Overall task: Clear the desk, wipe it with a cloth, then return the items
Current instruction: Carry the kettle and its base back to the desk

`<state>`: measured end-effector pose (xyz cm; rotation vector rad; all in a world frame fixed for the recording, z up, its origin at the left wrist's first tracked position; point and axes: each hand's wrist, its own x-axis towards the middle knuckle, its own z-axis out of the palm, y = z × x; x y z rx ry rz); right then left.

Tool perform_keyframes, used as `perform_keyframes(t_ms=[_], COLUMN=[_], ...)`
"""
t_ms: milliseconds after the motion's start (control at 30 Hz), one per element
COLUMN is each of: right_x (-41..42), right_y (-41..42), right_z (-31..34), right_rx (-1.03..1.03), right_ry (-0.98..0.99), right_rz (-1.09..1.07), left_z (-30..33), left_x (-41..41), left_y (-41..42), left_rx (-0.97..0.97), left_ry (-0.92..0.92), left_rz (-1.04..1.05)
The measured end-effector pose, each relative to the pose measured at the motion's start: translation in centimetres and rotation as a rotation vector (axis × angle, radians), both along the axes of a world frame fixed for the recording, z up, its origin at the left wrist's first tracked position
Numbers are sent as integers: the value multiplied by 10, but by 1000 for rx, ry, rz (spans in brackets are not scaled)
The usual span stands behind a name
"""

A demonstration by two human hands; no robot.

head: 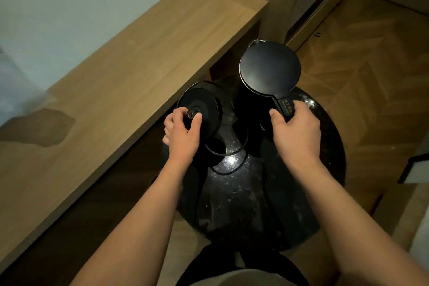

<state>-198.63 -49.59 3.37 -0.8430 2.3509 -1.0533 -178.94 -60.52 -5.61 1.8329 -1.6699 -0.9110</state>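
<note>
while both hands are loaded over the round black side table (325, 146), the step in hand looks like carrying the kettle set across to or from the desk (130, 76); which direction cannot be told from this moment alone; the desk top, left of the side table, shows a darker patch (39, 126) that may be damp, though that is a guess; the left hand (183, 132) pinches the kettle base (202, 109), thumb on its top face near the centre pin and fingers curled under the rim, with the base tilted up on edge above the left part of the side table; the right hand (297, 130) is wrapped round the handle of the kettle (270, 68), which stands upright at the far side of the side table, whether lifted or resting cannot be told; the cord (228, 153) loops from the base down onto the side table between the two hands; to do this well, level the base before moving so the pinch does not slip, and gather or watch the slack cord so it does not snag the side table's edge or drag the kettle; keep the kettle upright in case it holds water; set the base flat first, then lower the kettle onto the centre pin
</note>
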Motion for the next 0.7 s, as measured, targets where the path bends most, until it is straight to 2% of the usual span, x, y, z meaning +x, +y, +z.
perform_keyframes(t_ms=[400,700], right_x=[151,260], right_y=[-11,-1], right_z=[20,21], right_rx=[-40,-31], right_ry=[-10,-31], right_rz=[362,794], left_z=[12,23], left_x=[173,271], left_y=[60,164], left_rx=[8,17], left_ry=[82,151], left_rz=[367,880])
